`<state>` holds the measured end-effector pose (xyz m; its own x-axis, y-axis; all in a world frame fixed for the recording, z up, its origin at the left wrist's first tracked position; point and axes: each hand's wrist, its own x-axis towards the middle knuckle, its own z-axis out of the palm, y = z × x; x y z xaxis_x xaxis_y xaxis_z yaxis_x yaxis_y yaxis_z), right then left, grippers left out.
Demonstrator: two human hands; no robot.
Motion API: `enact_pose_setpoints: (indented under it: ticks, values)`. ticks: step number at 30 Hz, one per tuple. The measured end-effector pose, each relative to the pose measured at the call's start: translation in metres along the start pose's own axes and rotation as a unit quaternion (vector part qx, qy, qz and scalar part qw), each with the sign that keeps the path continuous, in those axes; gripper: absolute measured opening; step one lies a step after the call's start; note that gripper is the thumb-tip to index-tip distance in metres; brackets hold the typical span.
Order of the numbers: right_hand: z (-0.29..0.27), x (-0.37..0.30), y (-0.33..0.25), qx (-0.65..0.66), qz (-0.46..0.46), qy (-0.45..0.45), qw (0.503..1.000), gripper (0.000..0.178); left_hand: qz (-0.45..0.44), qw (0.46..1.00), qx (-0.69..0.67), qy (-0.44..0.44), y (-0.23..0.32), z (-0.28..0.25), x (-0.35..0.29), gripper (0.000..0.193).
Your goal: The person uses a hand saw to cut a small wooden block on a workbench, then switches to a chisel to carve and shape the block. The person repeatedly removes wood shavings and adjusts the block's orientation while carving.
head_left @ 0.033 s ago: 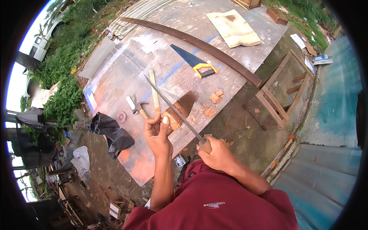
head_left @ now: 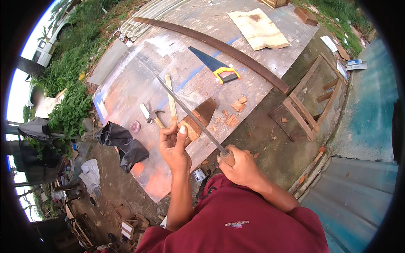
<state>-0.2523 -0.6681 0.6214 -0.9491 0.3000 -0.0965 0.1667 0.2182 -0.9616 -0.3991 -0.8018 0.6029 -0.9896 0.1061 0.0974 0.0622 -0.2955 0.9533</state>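
My left hand [head_left: 175,147] is closed at the near edge of the table, its thumb and fingers pinching the end of a reddish-brown wood block [head_left: 194,130]. My right hand [head_left: 241,165] grips the wooden handle of a machete [head_left: 185,109], its long, narrow grey blade seen almost edge-on. The blade slants far-left across the block; whether it touches the wood I cannot tell. A dark patch, perhaps shadow, lies beside the block. Just beyond my left fingers are a pale wood strip [head_left: 171,99] and a claw hammer [head_left: 150,114]. Wood chips [head_left: 232,121] lie right of the block.
On the paint-stained table [head_left: 158,181] lie a handsaw [head_left: 215,66] with a yellow-black handle, a long brown board [head_left: 211,41], a stained pale sheet [head_left: 258,29] and a tape roll [head_left: 135,127]. Black plastic [head_left: 133,154] hangs at the left edge. A wooden frame [head_left: 300,116] stands on the right.
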Motion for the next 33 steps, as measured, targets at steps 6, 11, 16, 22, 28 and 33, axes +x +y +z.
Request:
enact_pose_setpoints:
  ticks: [6,11,16,22,28,33]
  values:
    - [0.003,0.015,-0.02,0.101,-0.05,0.056,0.992,0.029,-0.01,1.0,0.0,-0.007,-0.001,-0.01,-0.003,0.018]
    - [0.02,0.015,0.007,-0.002,-0.019,0.027,0.999,0.024,-0.061,0.997,-0.047,0.022,0.008,0.006,-0.009,0.025]
    - [0.003,0.016,-0.024,0.065,-0.05,0.072,0.994,0.026,-0.047,0.998,-0.033,0.003,0.005,0.006,-0.009,0.026]
    - [0.019,0.013,0.009,-0.007,-0.009,0.041,0.999,0.036,-0.035,0.999,-0.017,-0.013,0.002,0.001,-0.011,0.026]
    - [0.015,0.016,0.008,0.016,0.014,0.048,0.999,0.033,-0.042,0.998,-0.016,-0.033,0.01,0.01,-0.009,0.024]
    - [0.014,0.011,0.001,-0.009,-0.014,0.044,0.999,0.029,-0.026,0.999,0.01,-0.036,0.002,-0.001,-0.011,0.022]
